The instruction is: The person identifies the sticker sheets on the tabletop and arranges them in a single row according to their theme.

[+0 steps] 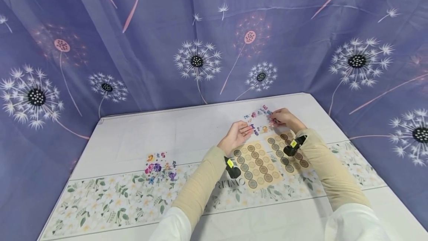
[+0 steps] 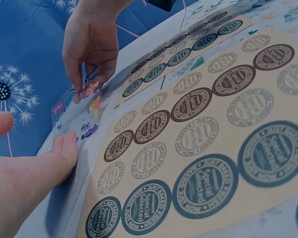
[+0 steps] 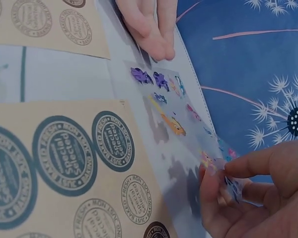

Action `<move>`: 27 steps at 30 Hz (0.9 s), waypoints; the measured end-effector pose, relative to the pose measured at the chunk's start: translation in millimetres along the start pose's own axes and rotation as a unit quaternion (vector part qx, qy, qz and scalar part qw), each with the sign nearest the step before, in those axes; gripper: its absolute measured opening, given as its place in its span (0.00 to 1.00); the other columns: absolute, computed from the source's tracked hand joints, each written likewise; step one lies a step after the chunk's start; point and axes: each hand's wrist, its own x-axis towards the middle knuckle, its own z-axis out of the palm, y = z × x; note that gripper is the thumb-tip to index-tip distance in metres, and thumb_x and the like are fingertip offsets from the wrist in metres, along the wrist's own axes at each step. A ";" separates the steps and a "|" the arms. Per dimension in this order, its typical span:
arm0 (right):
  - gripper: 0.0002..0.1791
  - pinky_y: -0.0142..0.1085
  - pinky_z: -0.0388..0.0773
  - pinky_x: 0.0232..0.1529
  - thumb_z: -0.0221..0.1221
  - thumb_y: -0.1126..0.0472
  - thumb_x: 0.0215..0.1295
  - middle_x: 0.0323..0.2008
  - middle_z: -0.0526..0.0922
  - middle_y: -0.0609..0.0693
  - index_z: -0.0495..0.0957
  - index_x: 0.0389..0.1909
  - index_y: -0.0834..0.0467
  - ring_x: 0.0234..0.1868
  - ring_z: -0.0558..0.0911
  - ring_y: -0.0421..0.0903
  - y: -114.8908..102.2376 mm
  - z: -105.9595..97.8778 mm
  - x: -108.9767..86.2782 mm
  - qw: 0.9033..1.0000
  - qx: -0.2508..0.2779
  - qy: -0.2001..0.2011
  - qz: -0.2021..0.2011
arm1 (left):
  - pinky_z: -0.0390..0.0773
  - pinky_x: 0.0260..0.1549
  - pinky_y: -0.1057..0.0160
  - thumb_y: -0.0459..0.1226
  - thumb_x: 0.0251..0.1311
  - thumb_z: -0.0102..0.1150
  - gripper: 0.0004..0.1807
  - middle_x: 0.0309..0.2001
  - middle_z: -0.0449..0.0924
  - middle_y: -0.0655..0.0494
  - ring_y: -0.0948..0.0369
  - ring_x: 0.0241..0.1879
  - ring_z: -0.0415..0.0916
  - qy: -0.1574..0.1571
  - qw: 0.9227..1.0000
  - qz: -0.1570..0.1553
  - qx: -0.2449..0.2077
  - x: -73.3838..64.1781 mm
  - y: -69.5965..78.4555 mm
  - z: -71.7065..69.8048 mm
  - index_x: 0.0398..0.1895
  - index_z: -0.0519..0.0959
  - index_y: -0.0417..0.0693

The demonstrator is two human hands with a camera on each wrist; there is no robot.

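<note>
A clear sheet of colourful cartoon pony stickers (image 1: 258, 122) is at the far right of the table. My right hand (image 1: 284, 117) pinches its right edge between thumb and fingers; in the right wrist view that edge of the sticker sheet (image 3: 191, 134) looks lifted, with shadows beneath it. At the sheet's left side is my left hand (image 1: 236, 134), its fingers extended and the palm partly turned up. The left fingertips (image 3: 161, 49) are at the sheet's edge; whether they press on it I cannot tell.
Two tan sheets of round labels (image 1: 259, 170) (image 2: 176, 57) lie nearer, below the hands. Another clear pony sticker sheet (image 1: 160, 168) rests at the left on the floral band of the tablecloth (image 1: 110, 203). A purple dandelion curtain (image 1: 150, 47) hangs behind the table.
</note>
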 end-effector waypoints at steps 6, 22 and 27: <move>0.21 0.24 0.81 0.29 0.42 0.64 0.75 0.25 0.79 0.42 0.65 0.59 0.75 0.23 0.78 0.32 0.8 -1.4 -1.8 1.000 0.020 -0.014 0.004 | 0.71 0.68 0.58 0.32 0.57 0.51 0.27 0.62 0.67 0.31 0.42 0.65 0.66 0.005 0.999 0.033 0.024 35.3 -14.5 -18.5 0.60 0.63 0.29; 0.12 0.22 0.80 0.28 0.46 0.68 0.71 0.24 0.79 0.44 0.70 0.48 0.72 0.24 0.77 0.34 1.8 -4.5 -7.0 0.994 0.095 -0.056 0.005 | 0.62 0.73 0.51 0.29 0.63 0.41 0.29 0.67 0.61 0.27 0.39 0.69 0.60 0.011 0.998 0.026 0.048 15.9 -8.1 -4.3 0.68 0.57 0.26; 0.22 0.23 0.81 0.30 0.44 0.68 0.72 0.27 0.80 0.46 0.60 0.62 0.77 0.26 0.78 0.34 1.9 -4.7 -11.5 0.993 0.088 -0.080 0.012 | 0.62 0.72 0.49 0.29 0.69 0.37 0.29 0.69 0.56 0.26 0.38 0.70 0.56 -0.013 0.997 0.023 0.077 -13.5 0.3 6.1 0.72 0.51 0.29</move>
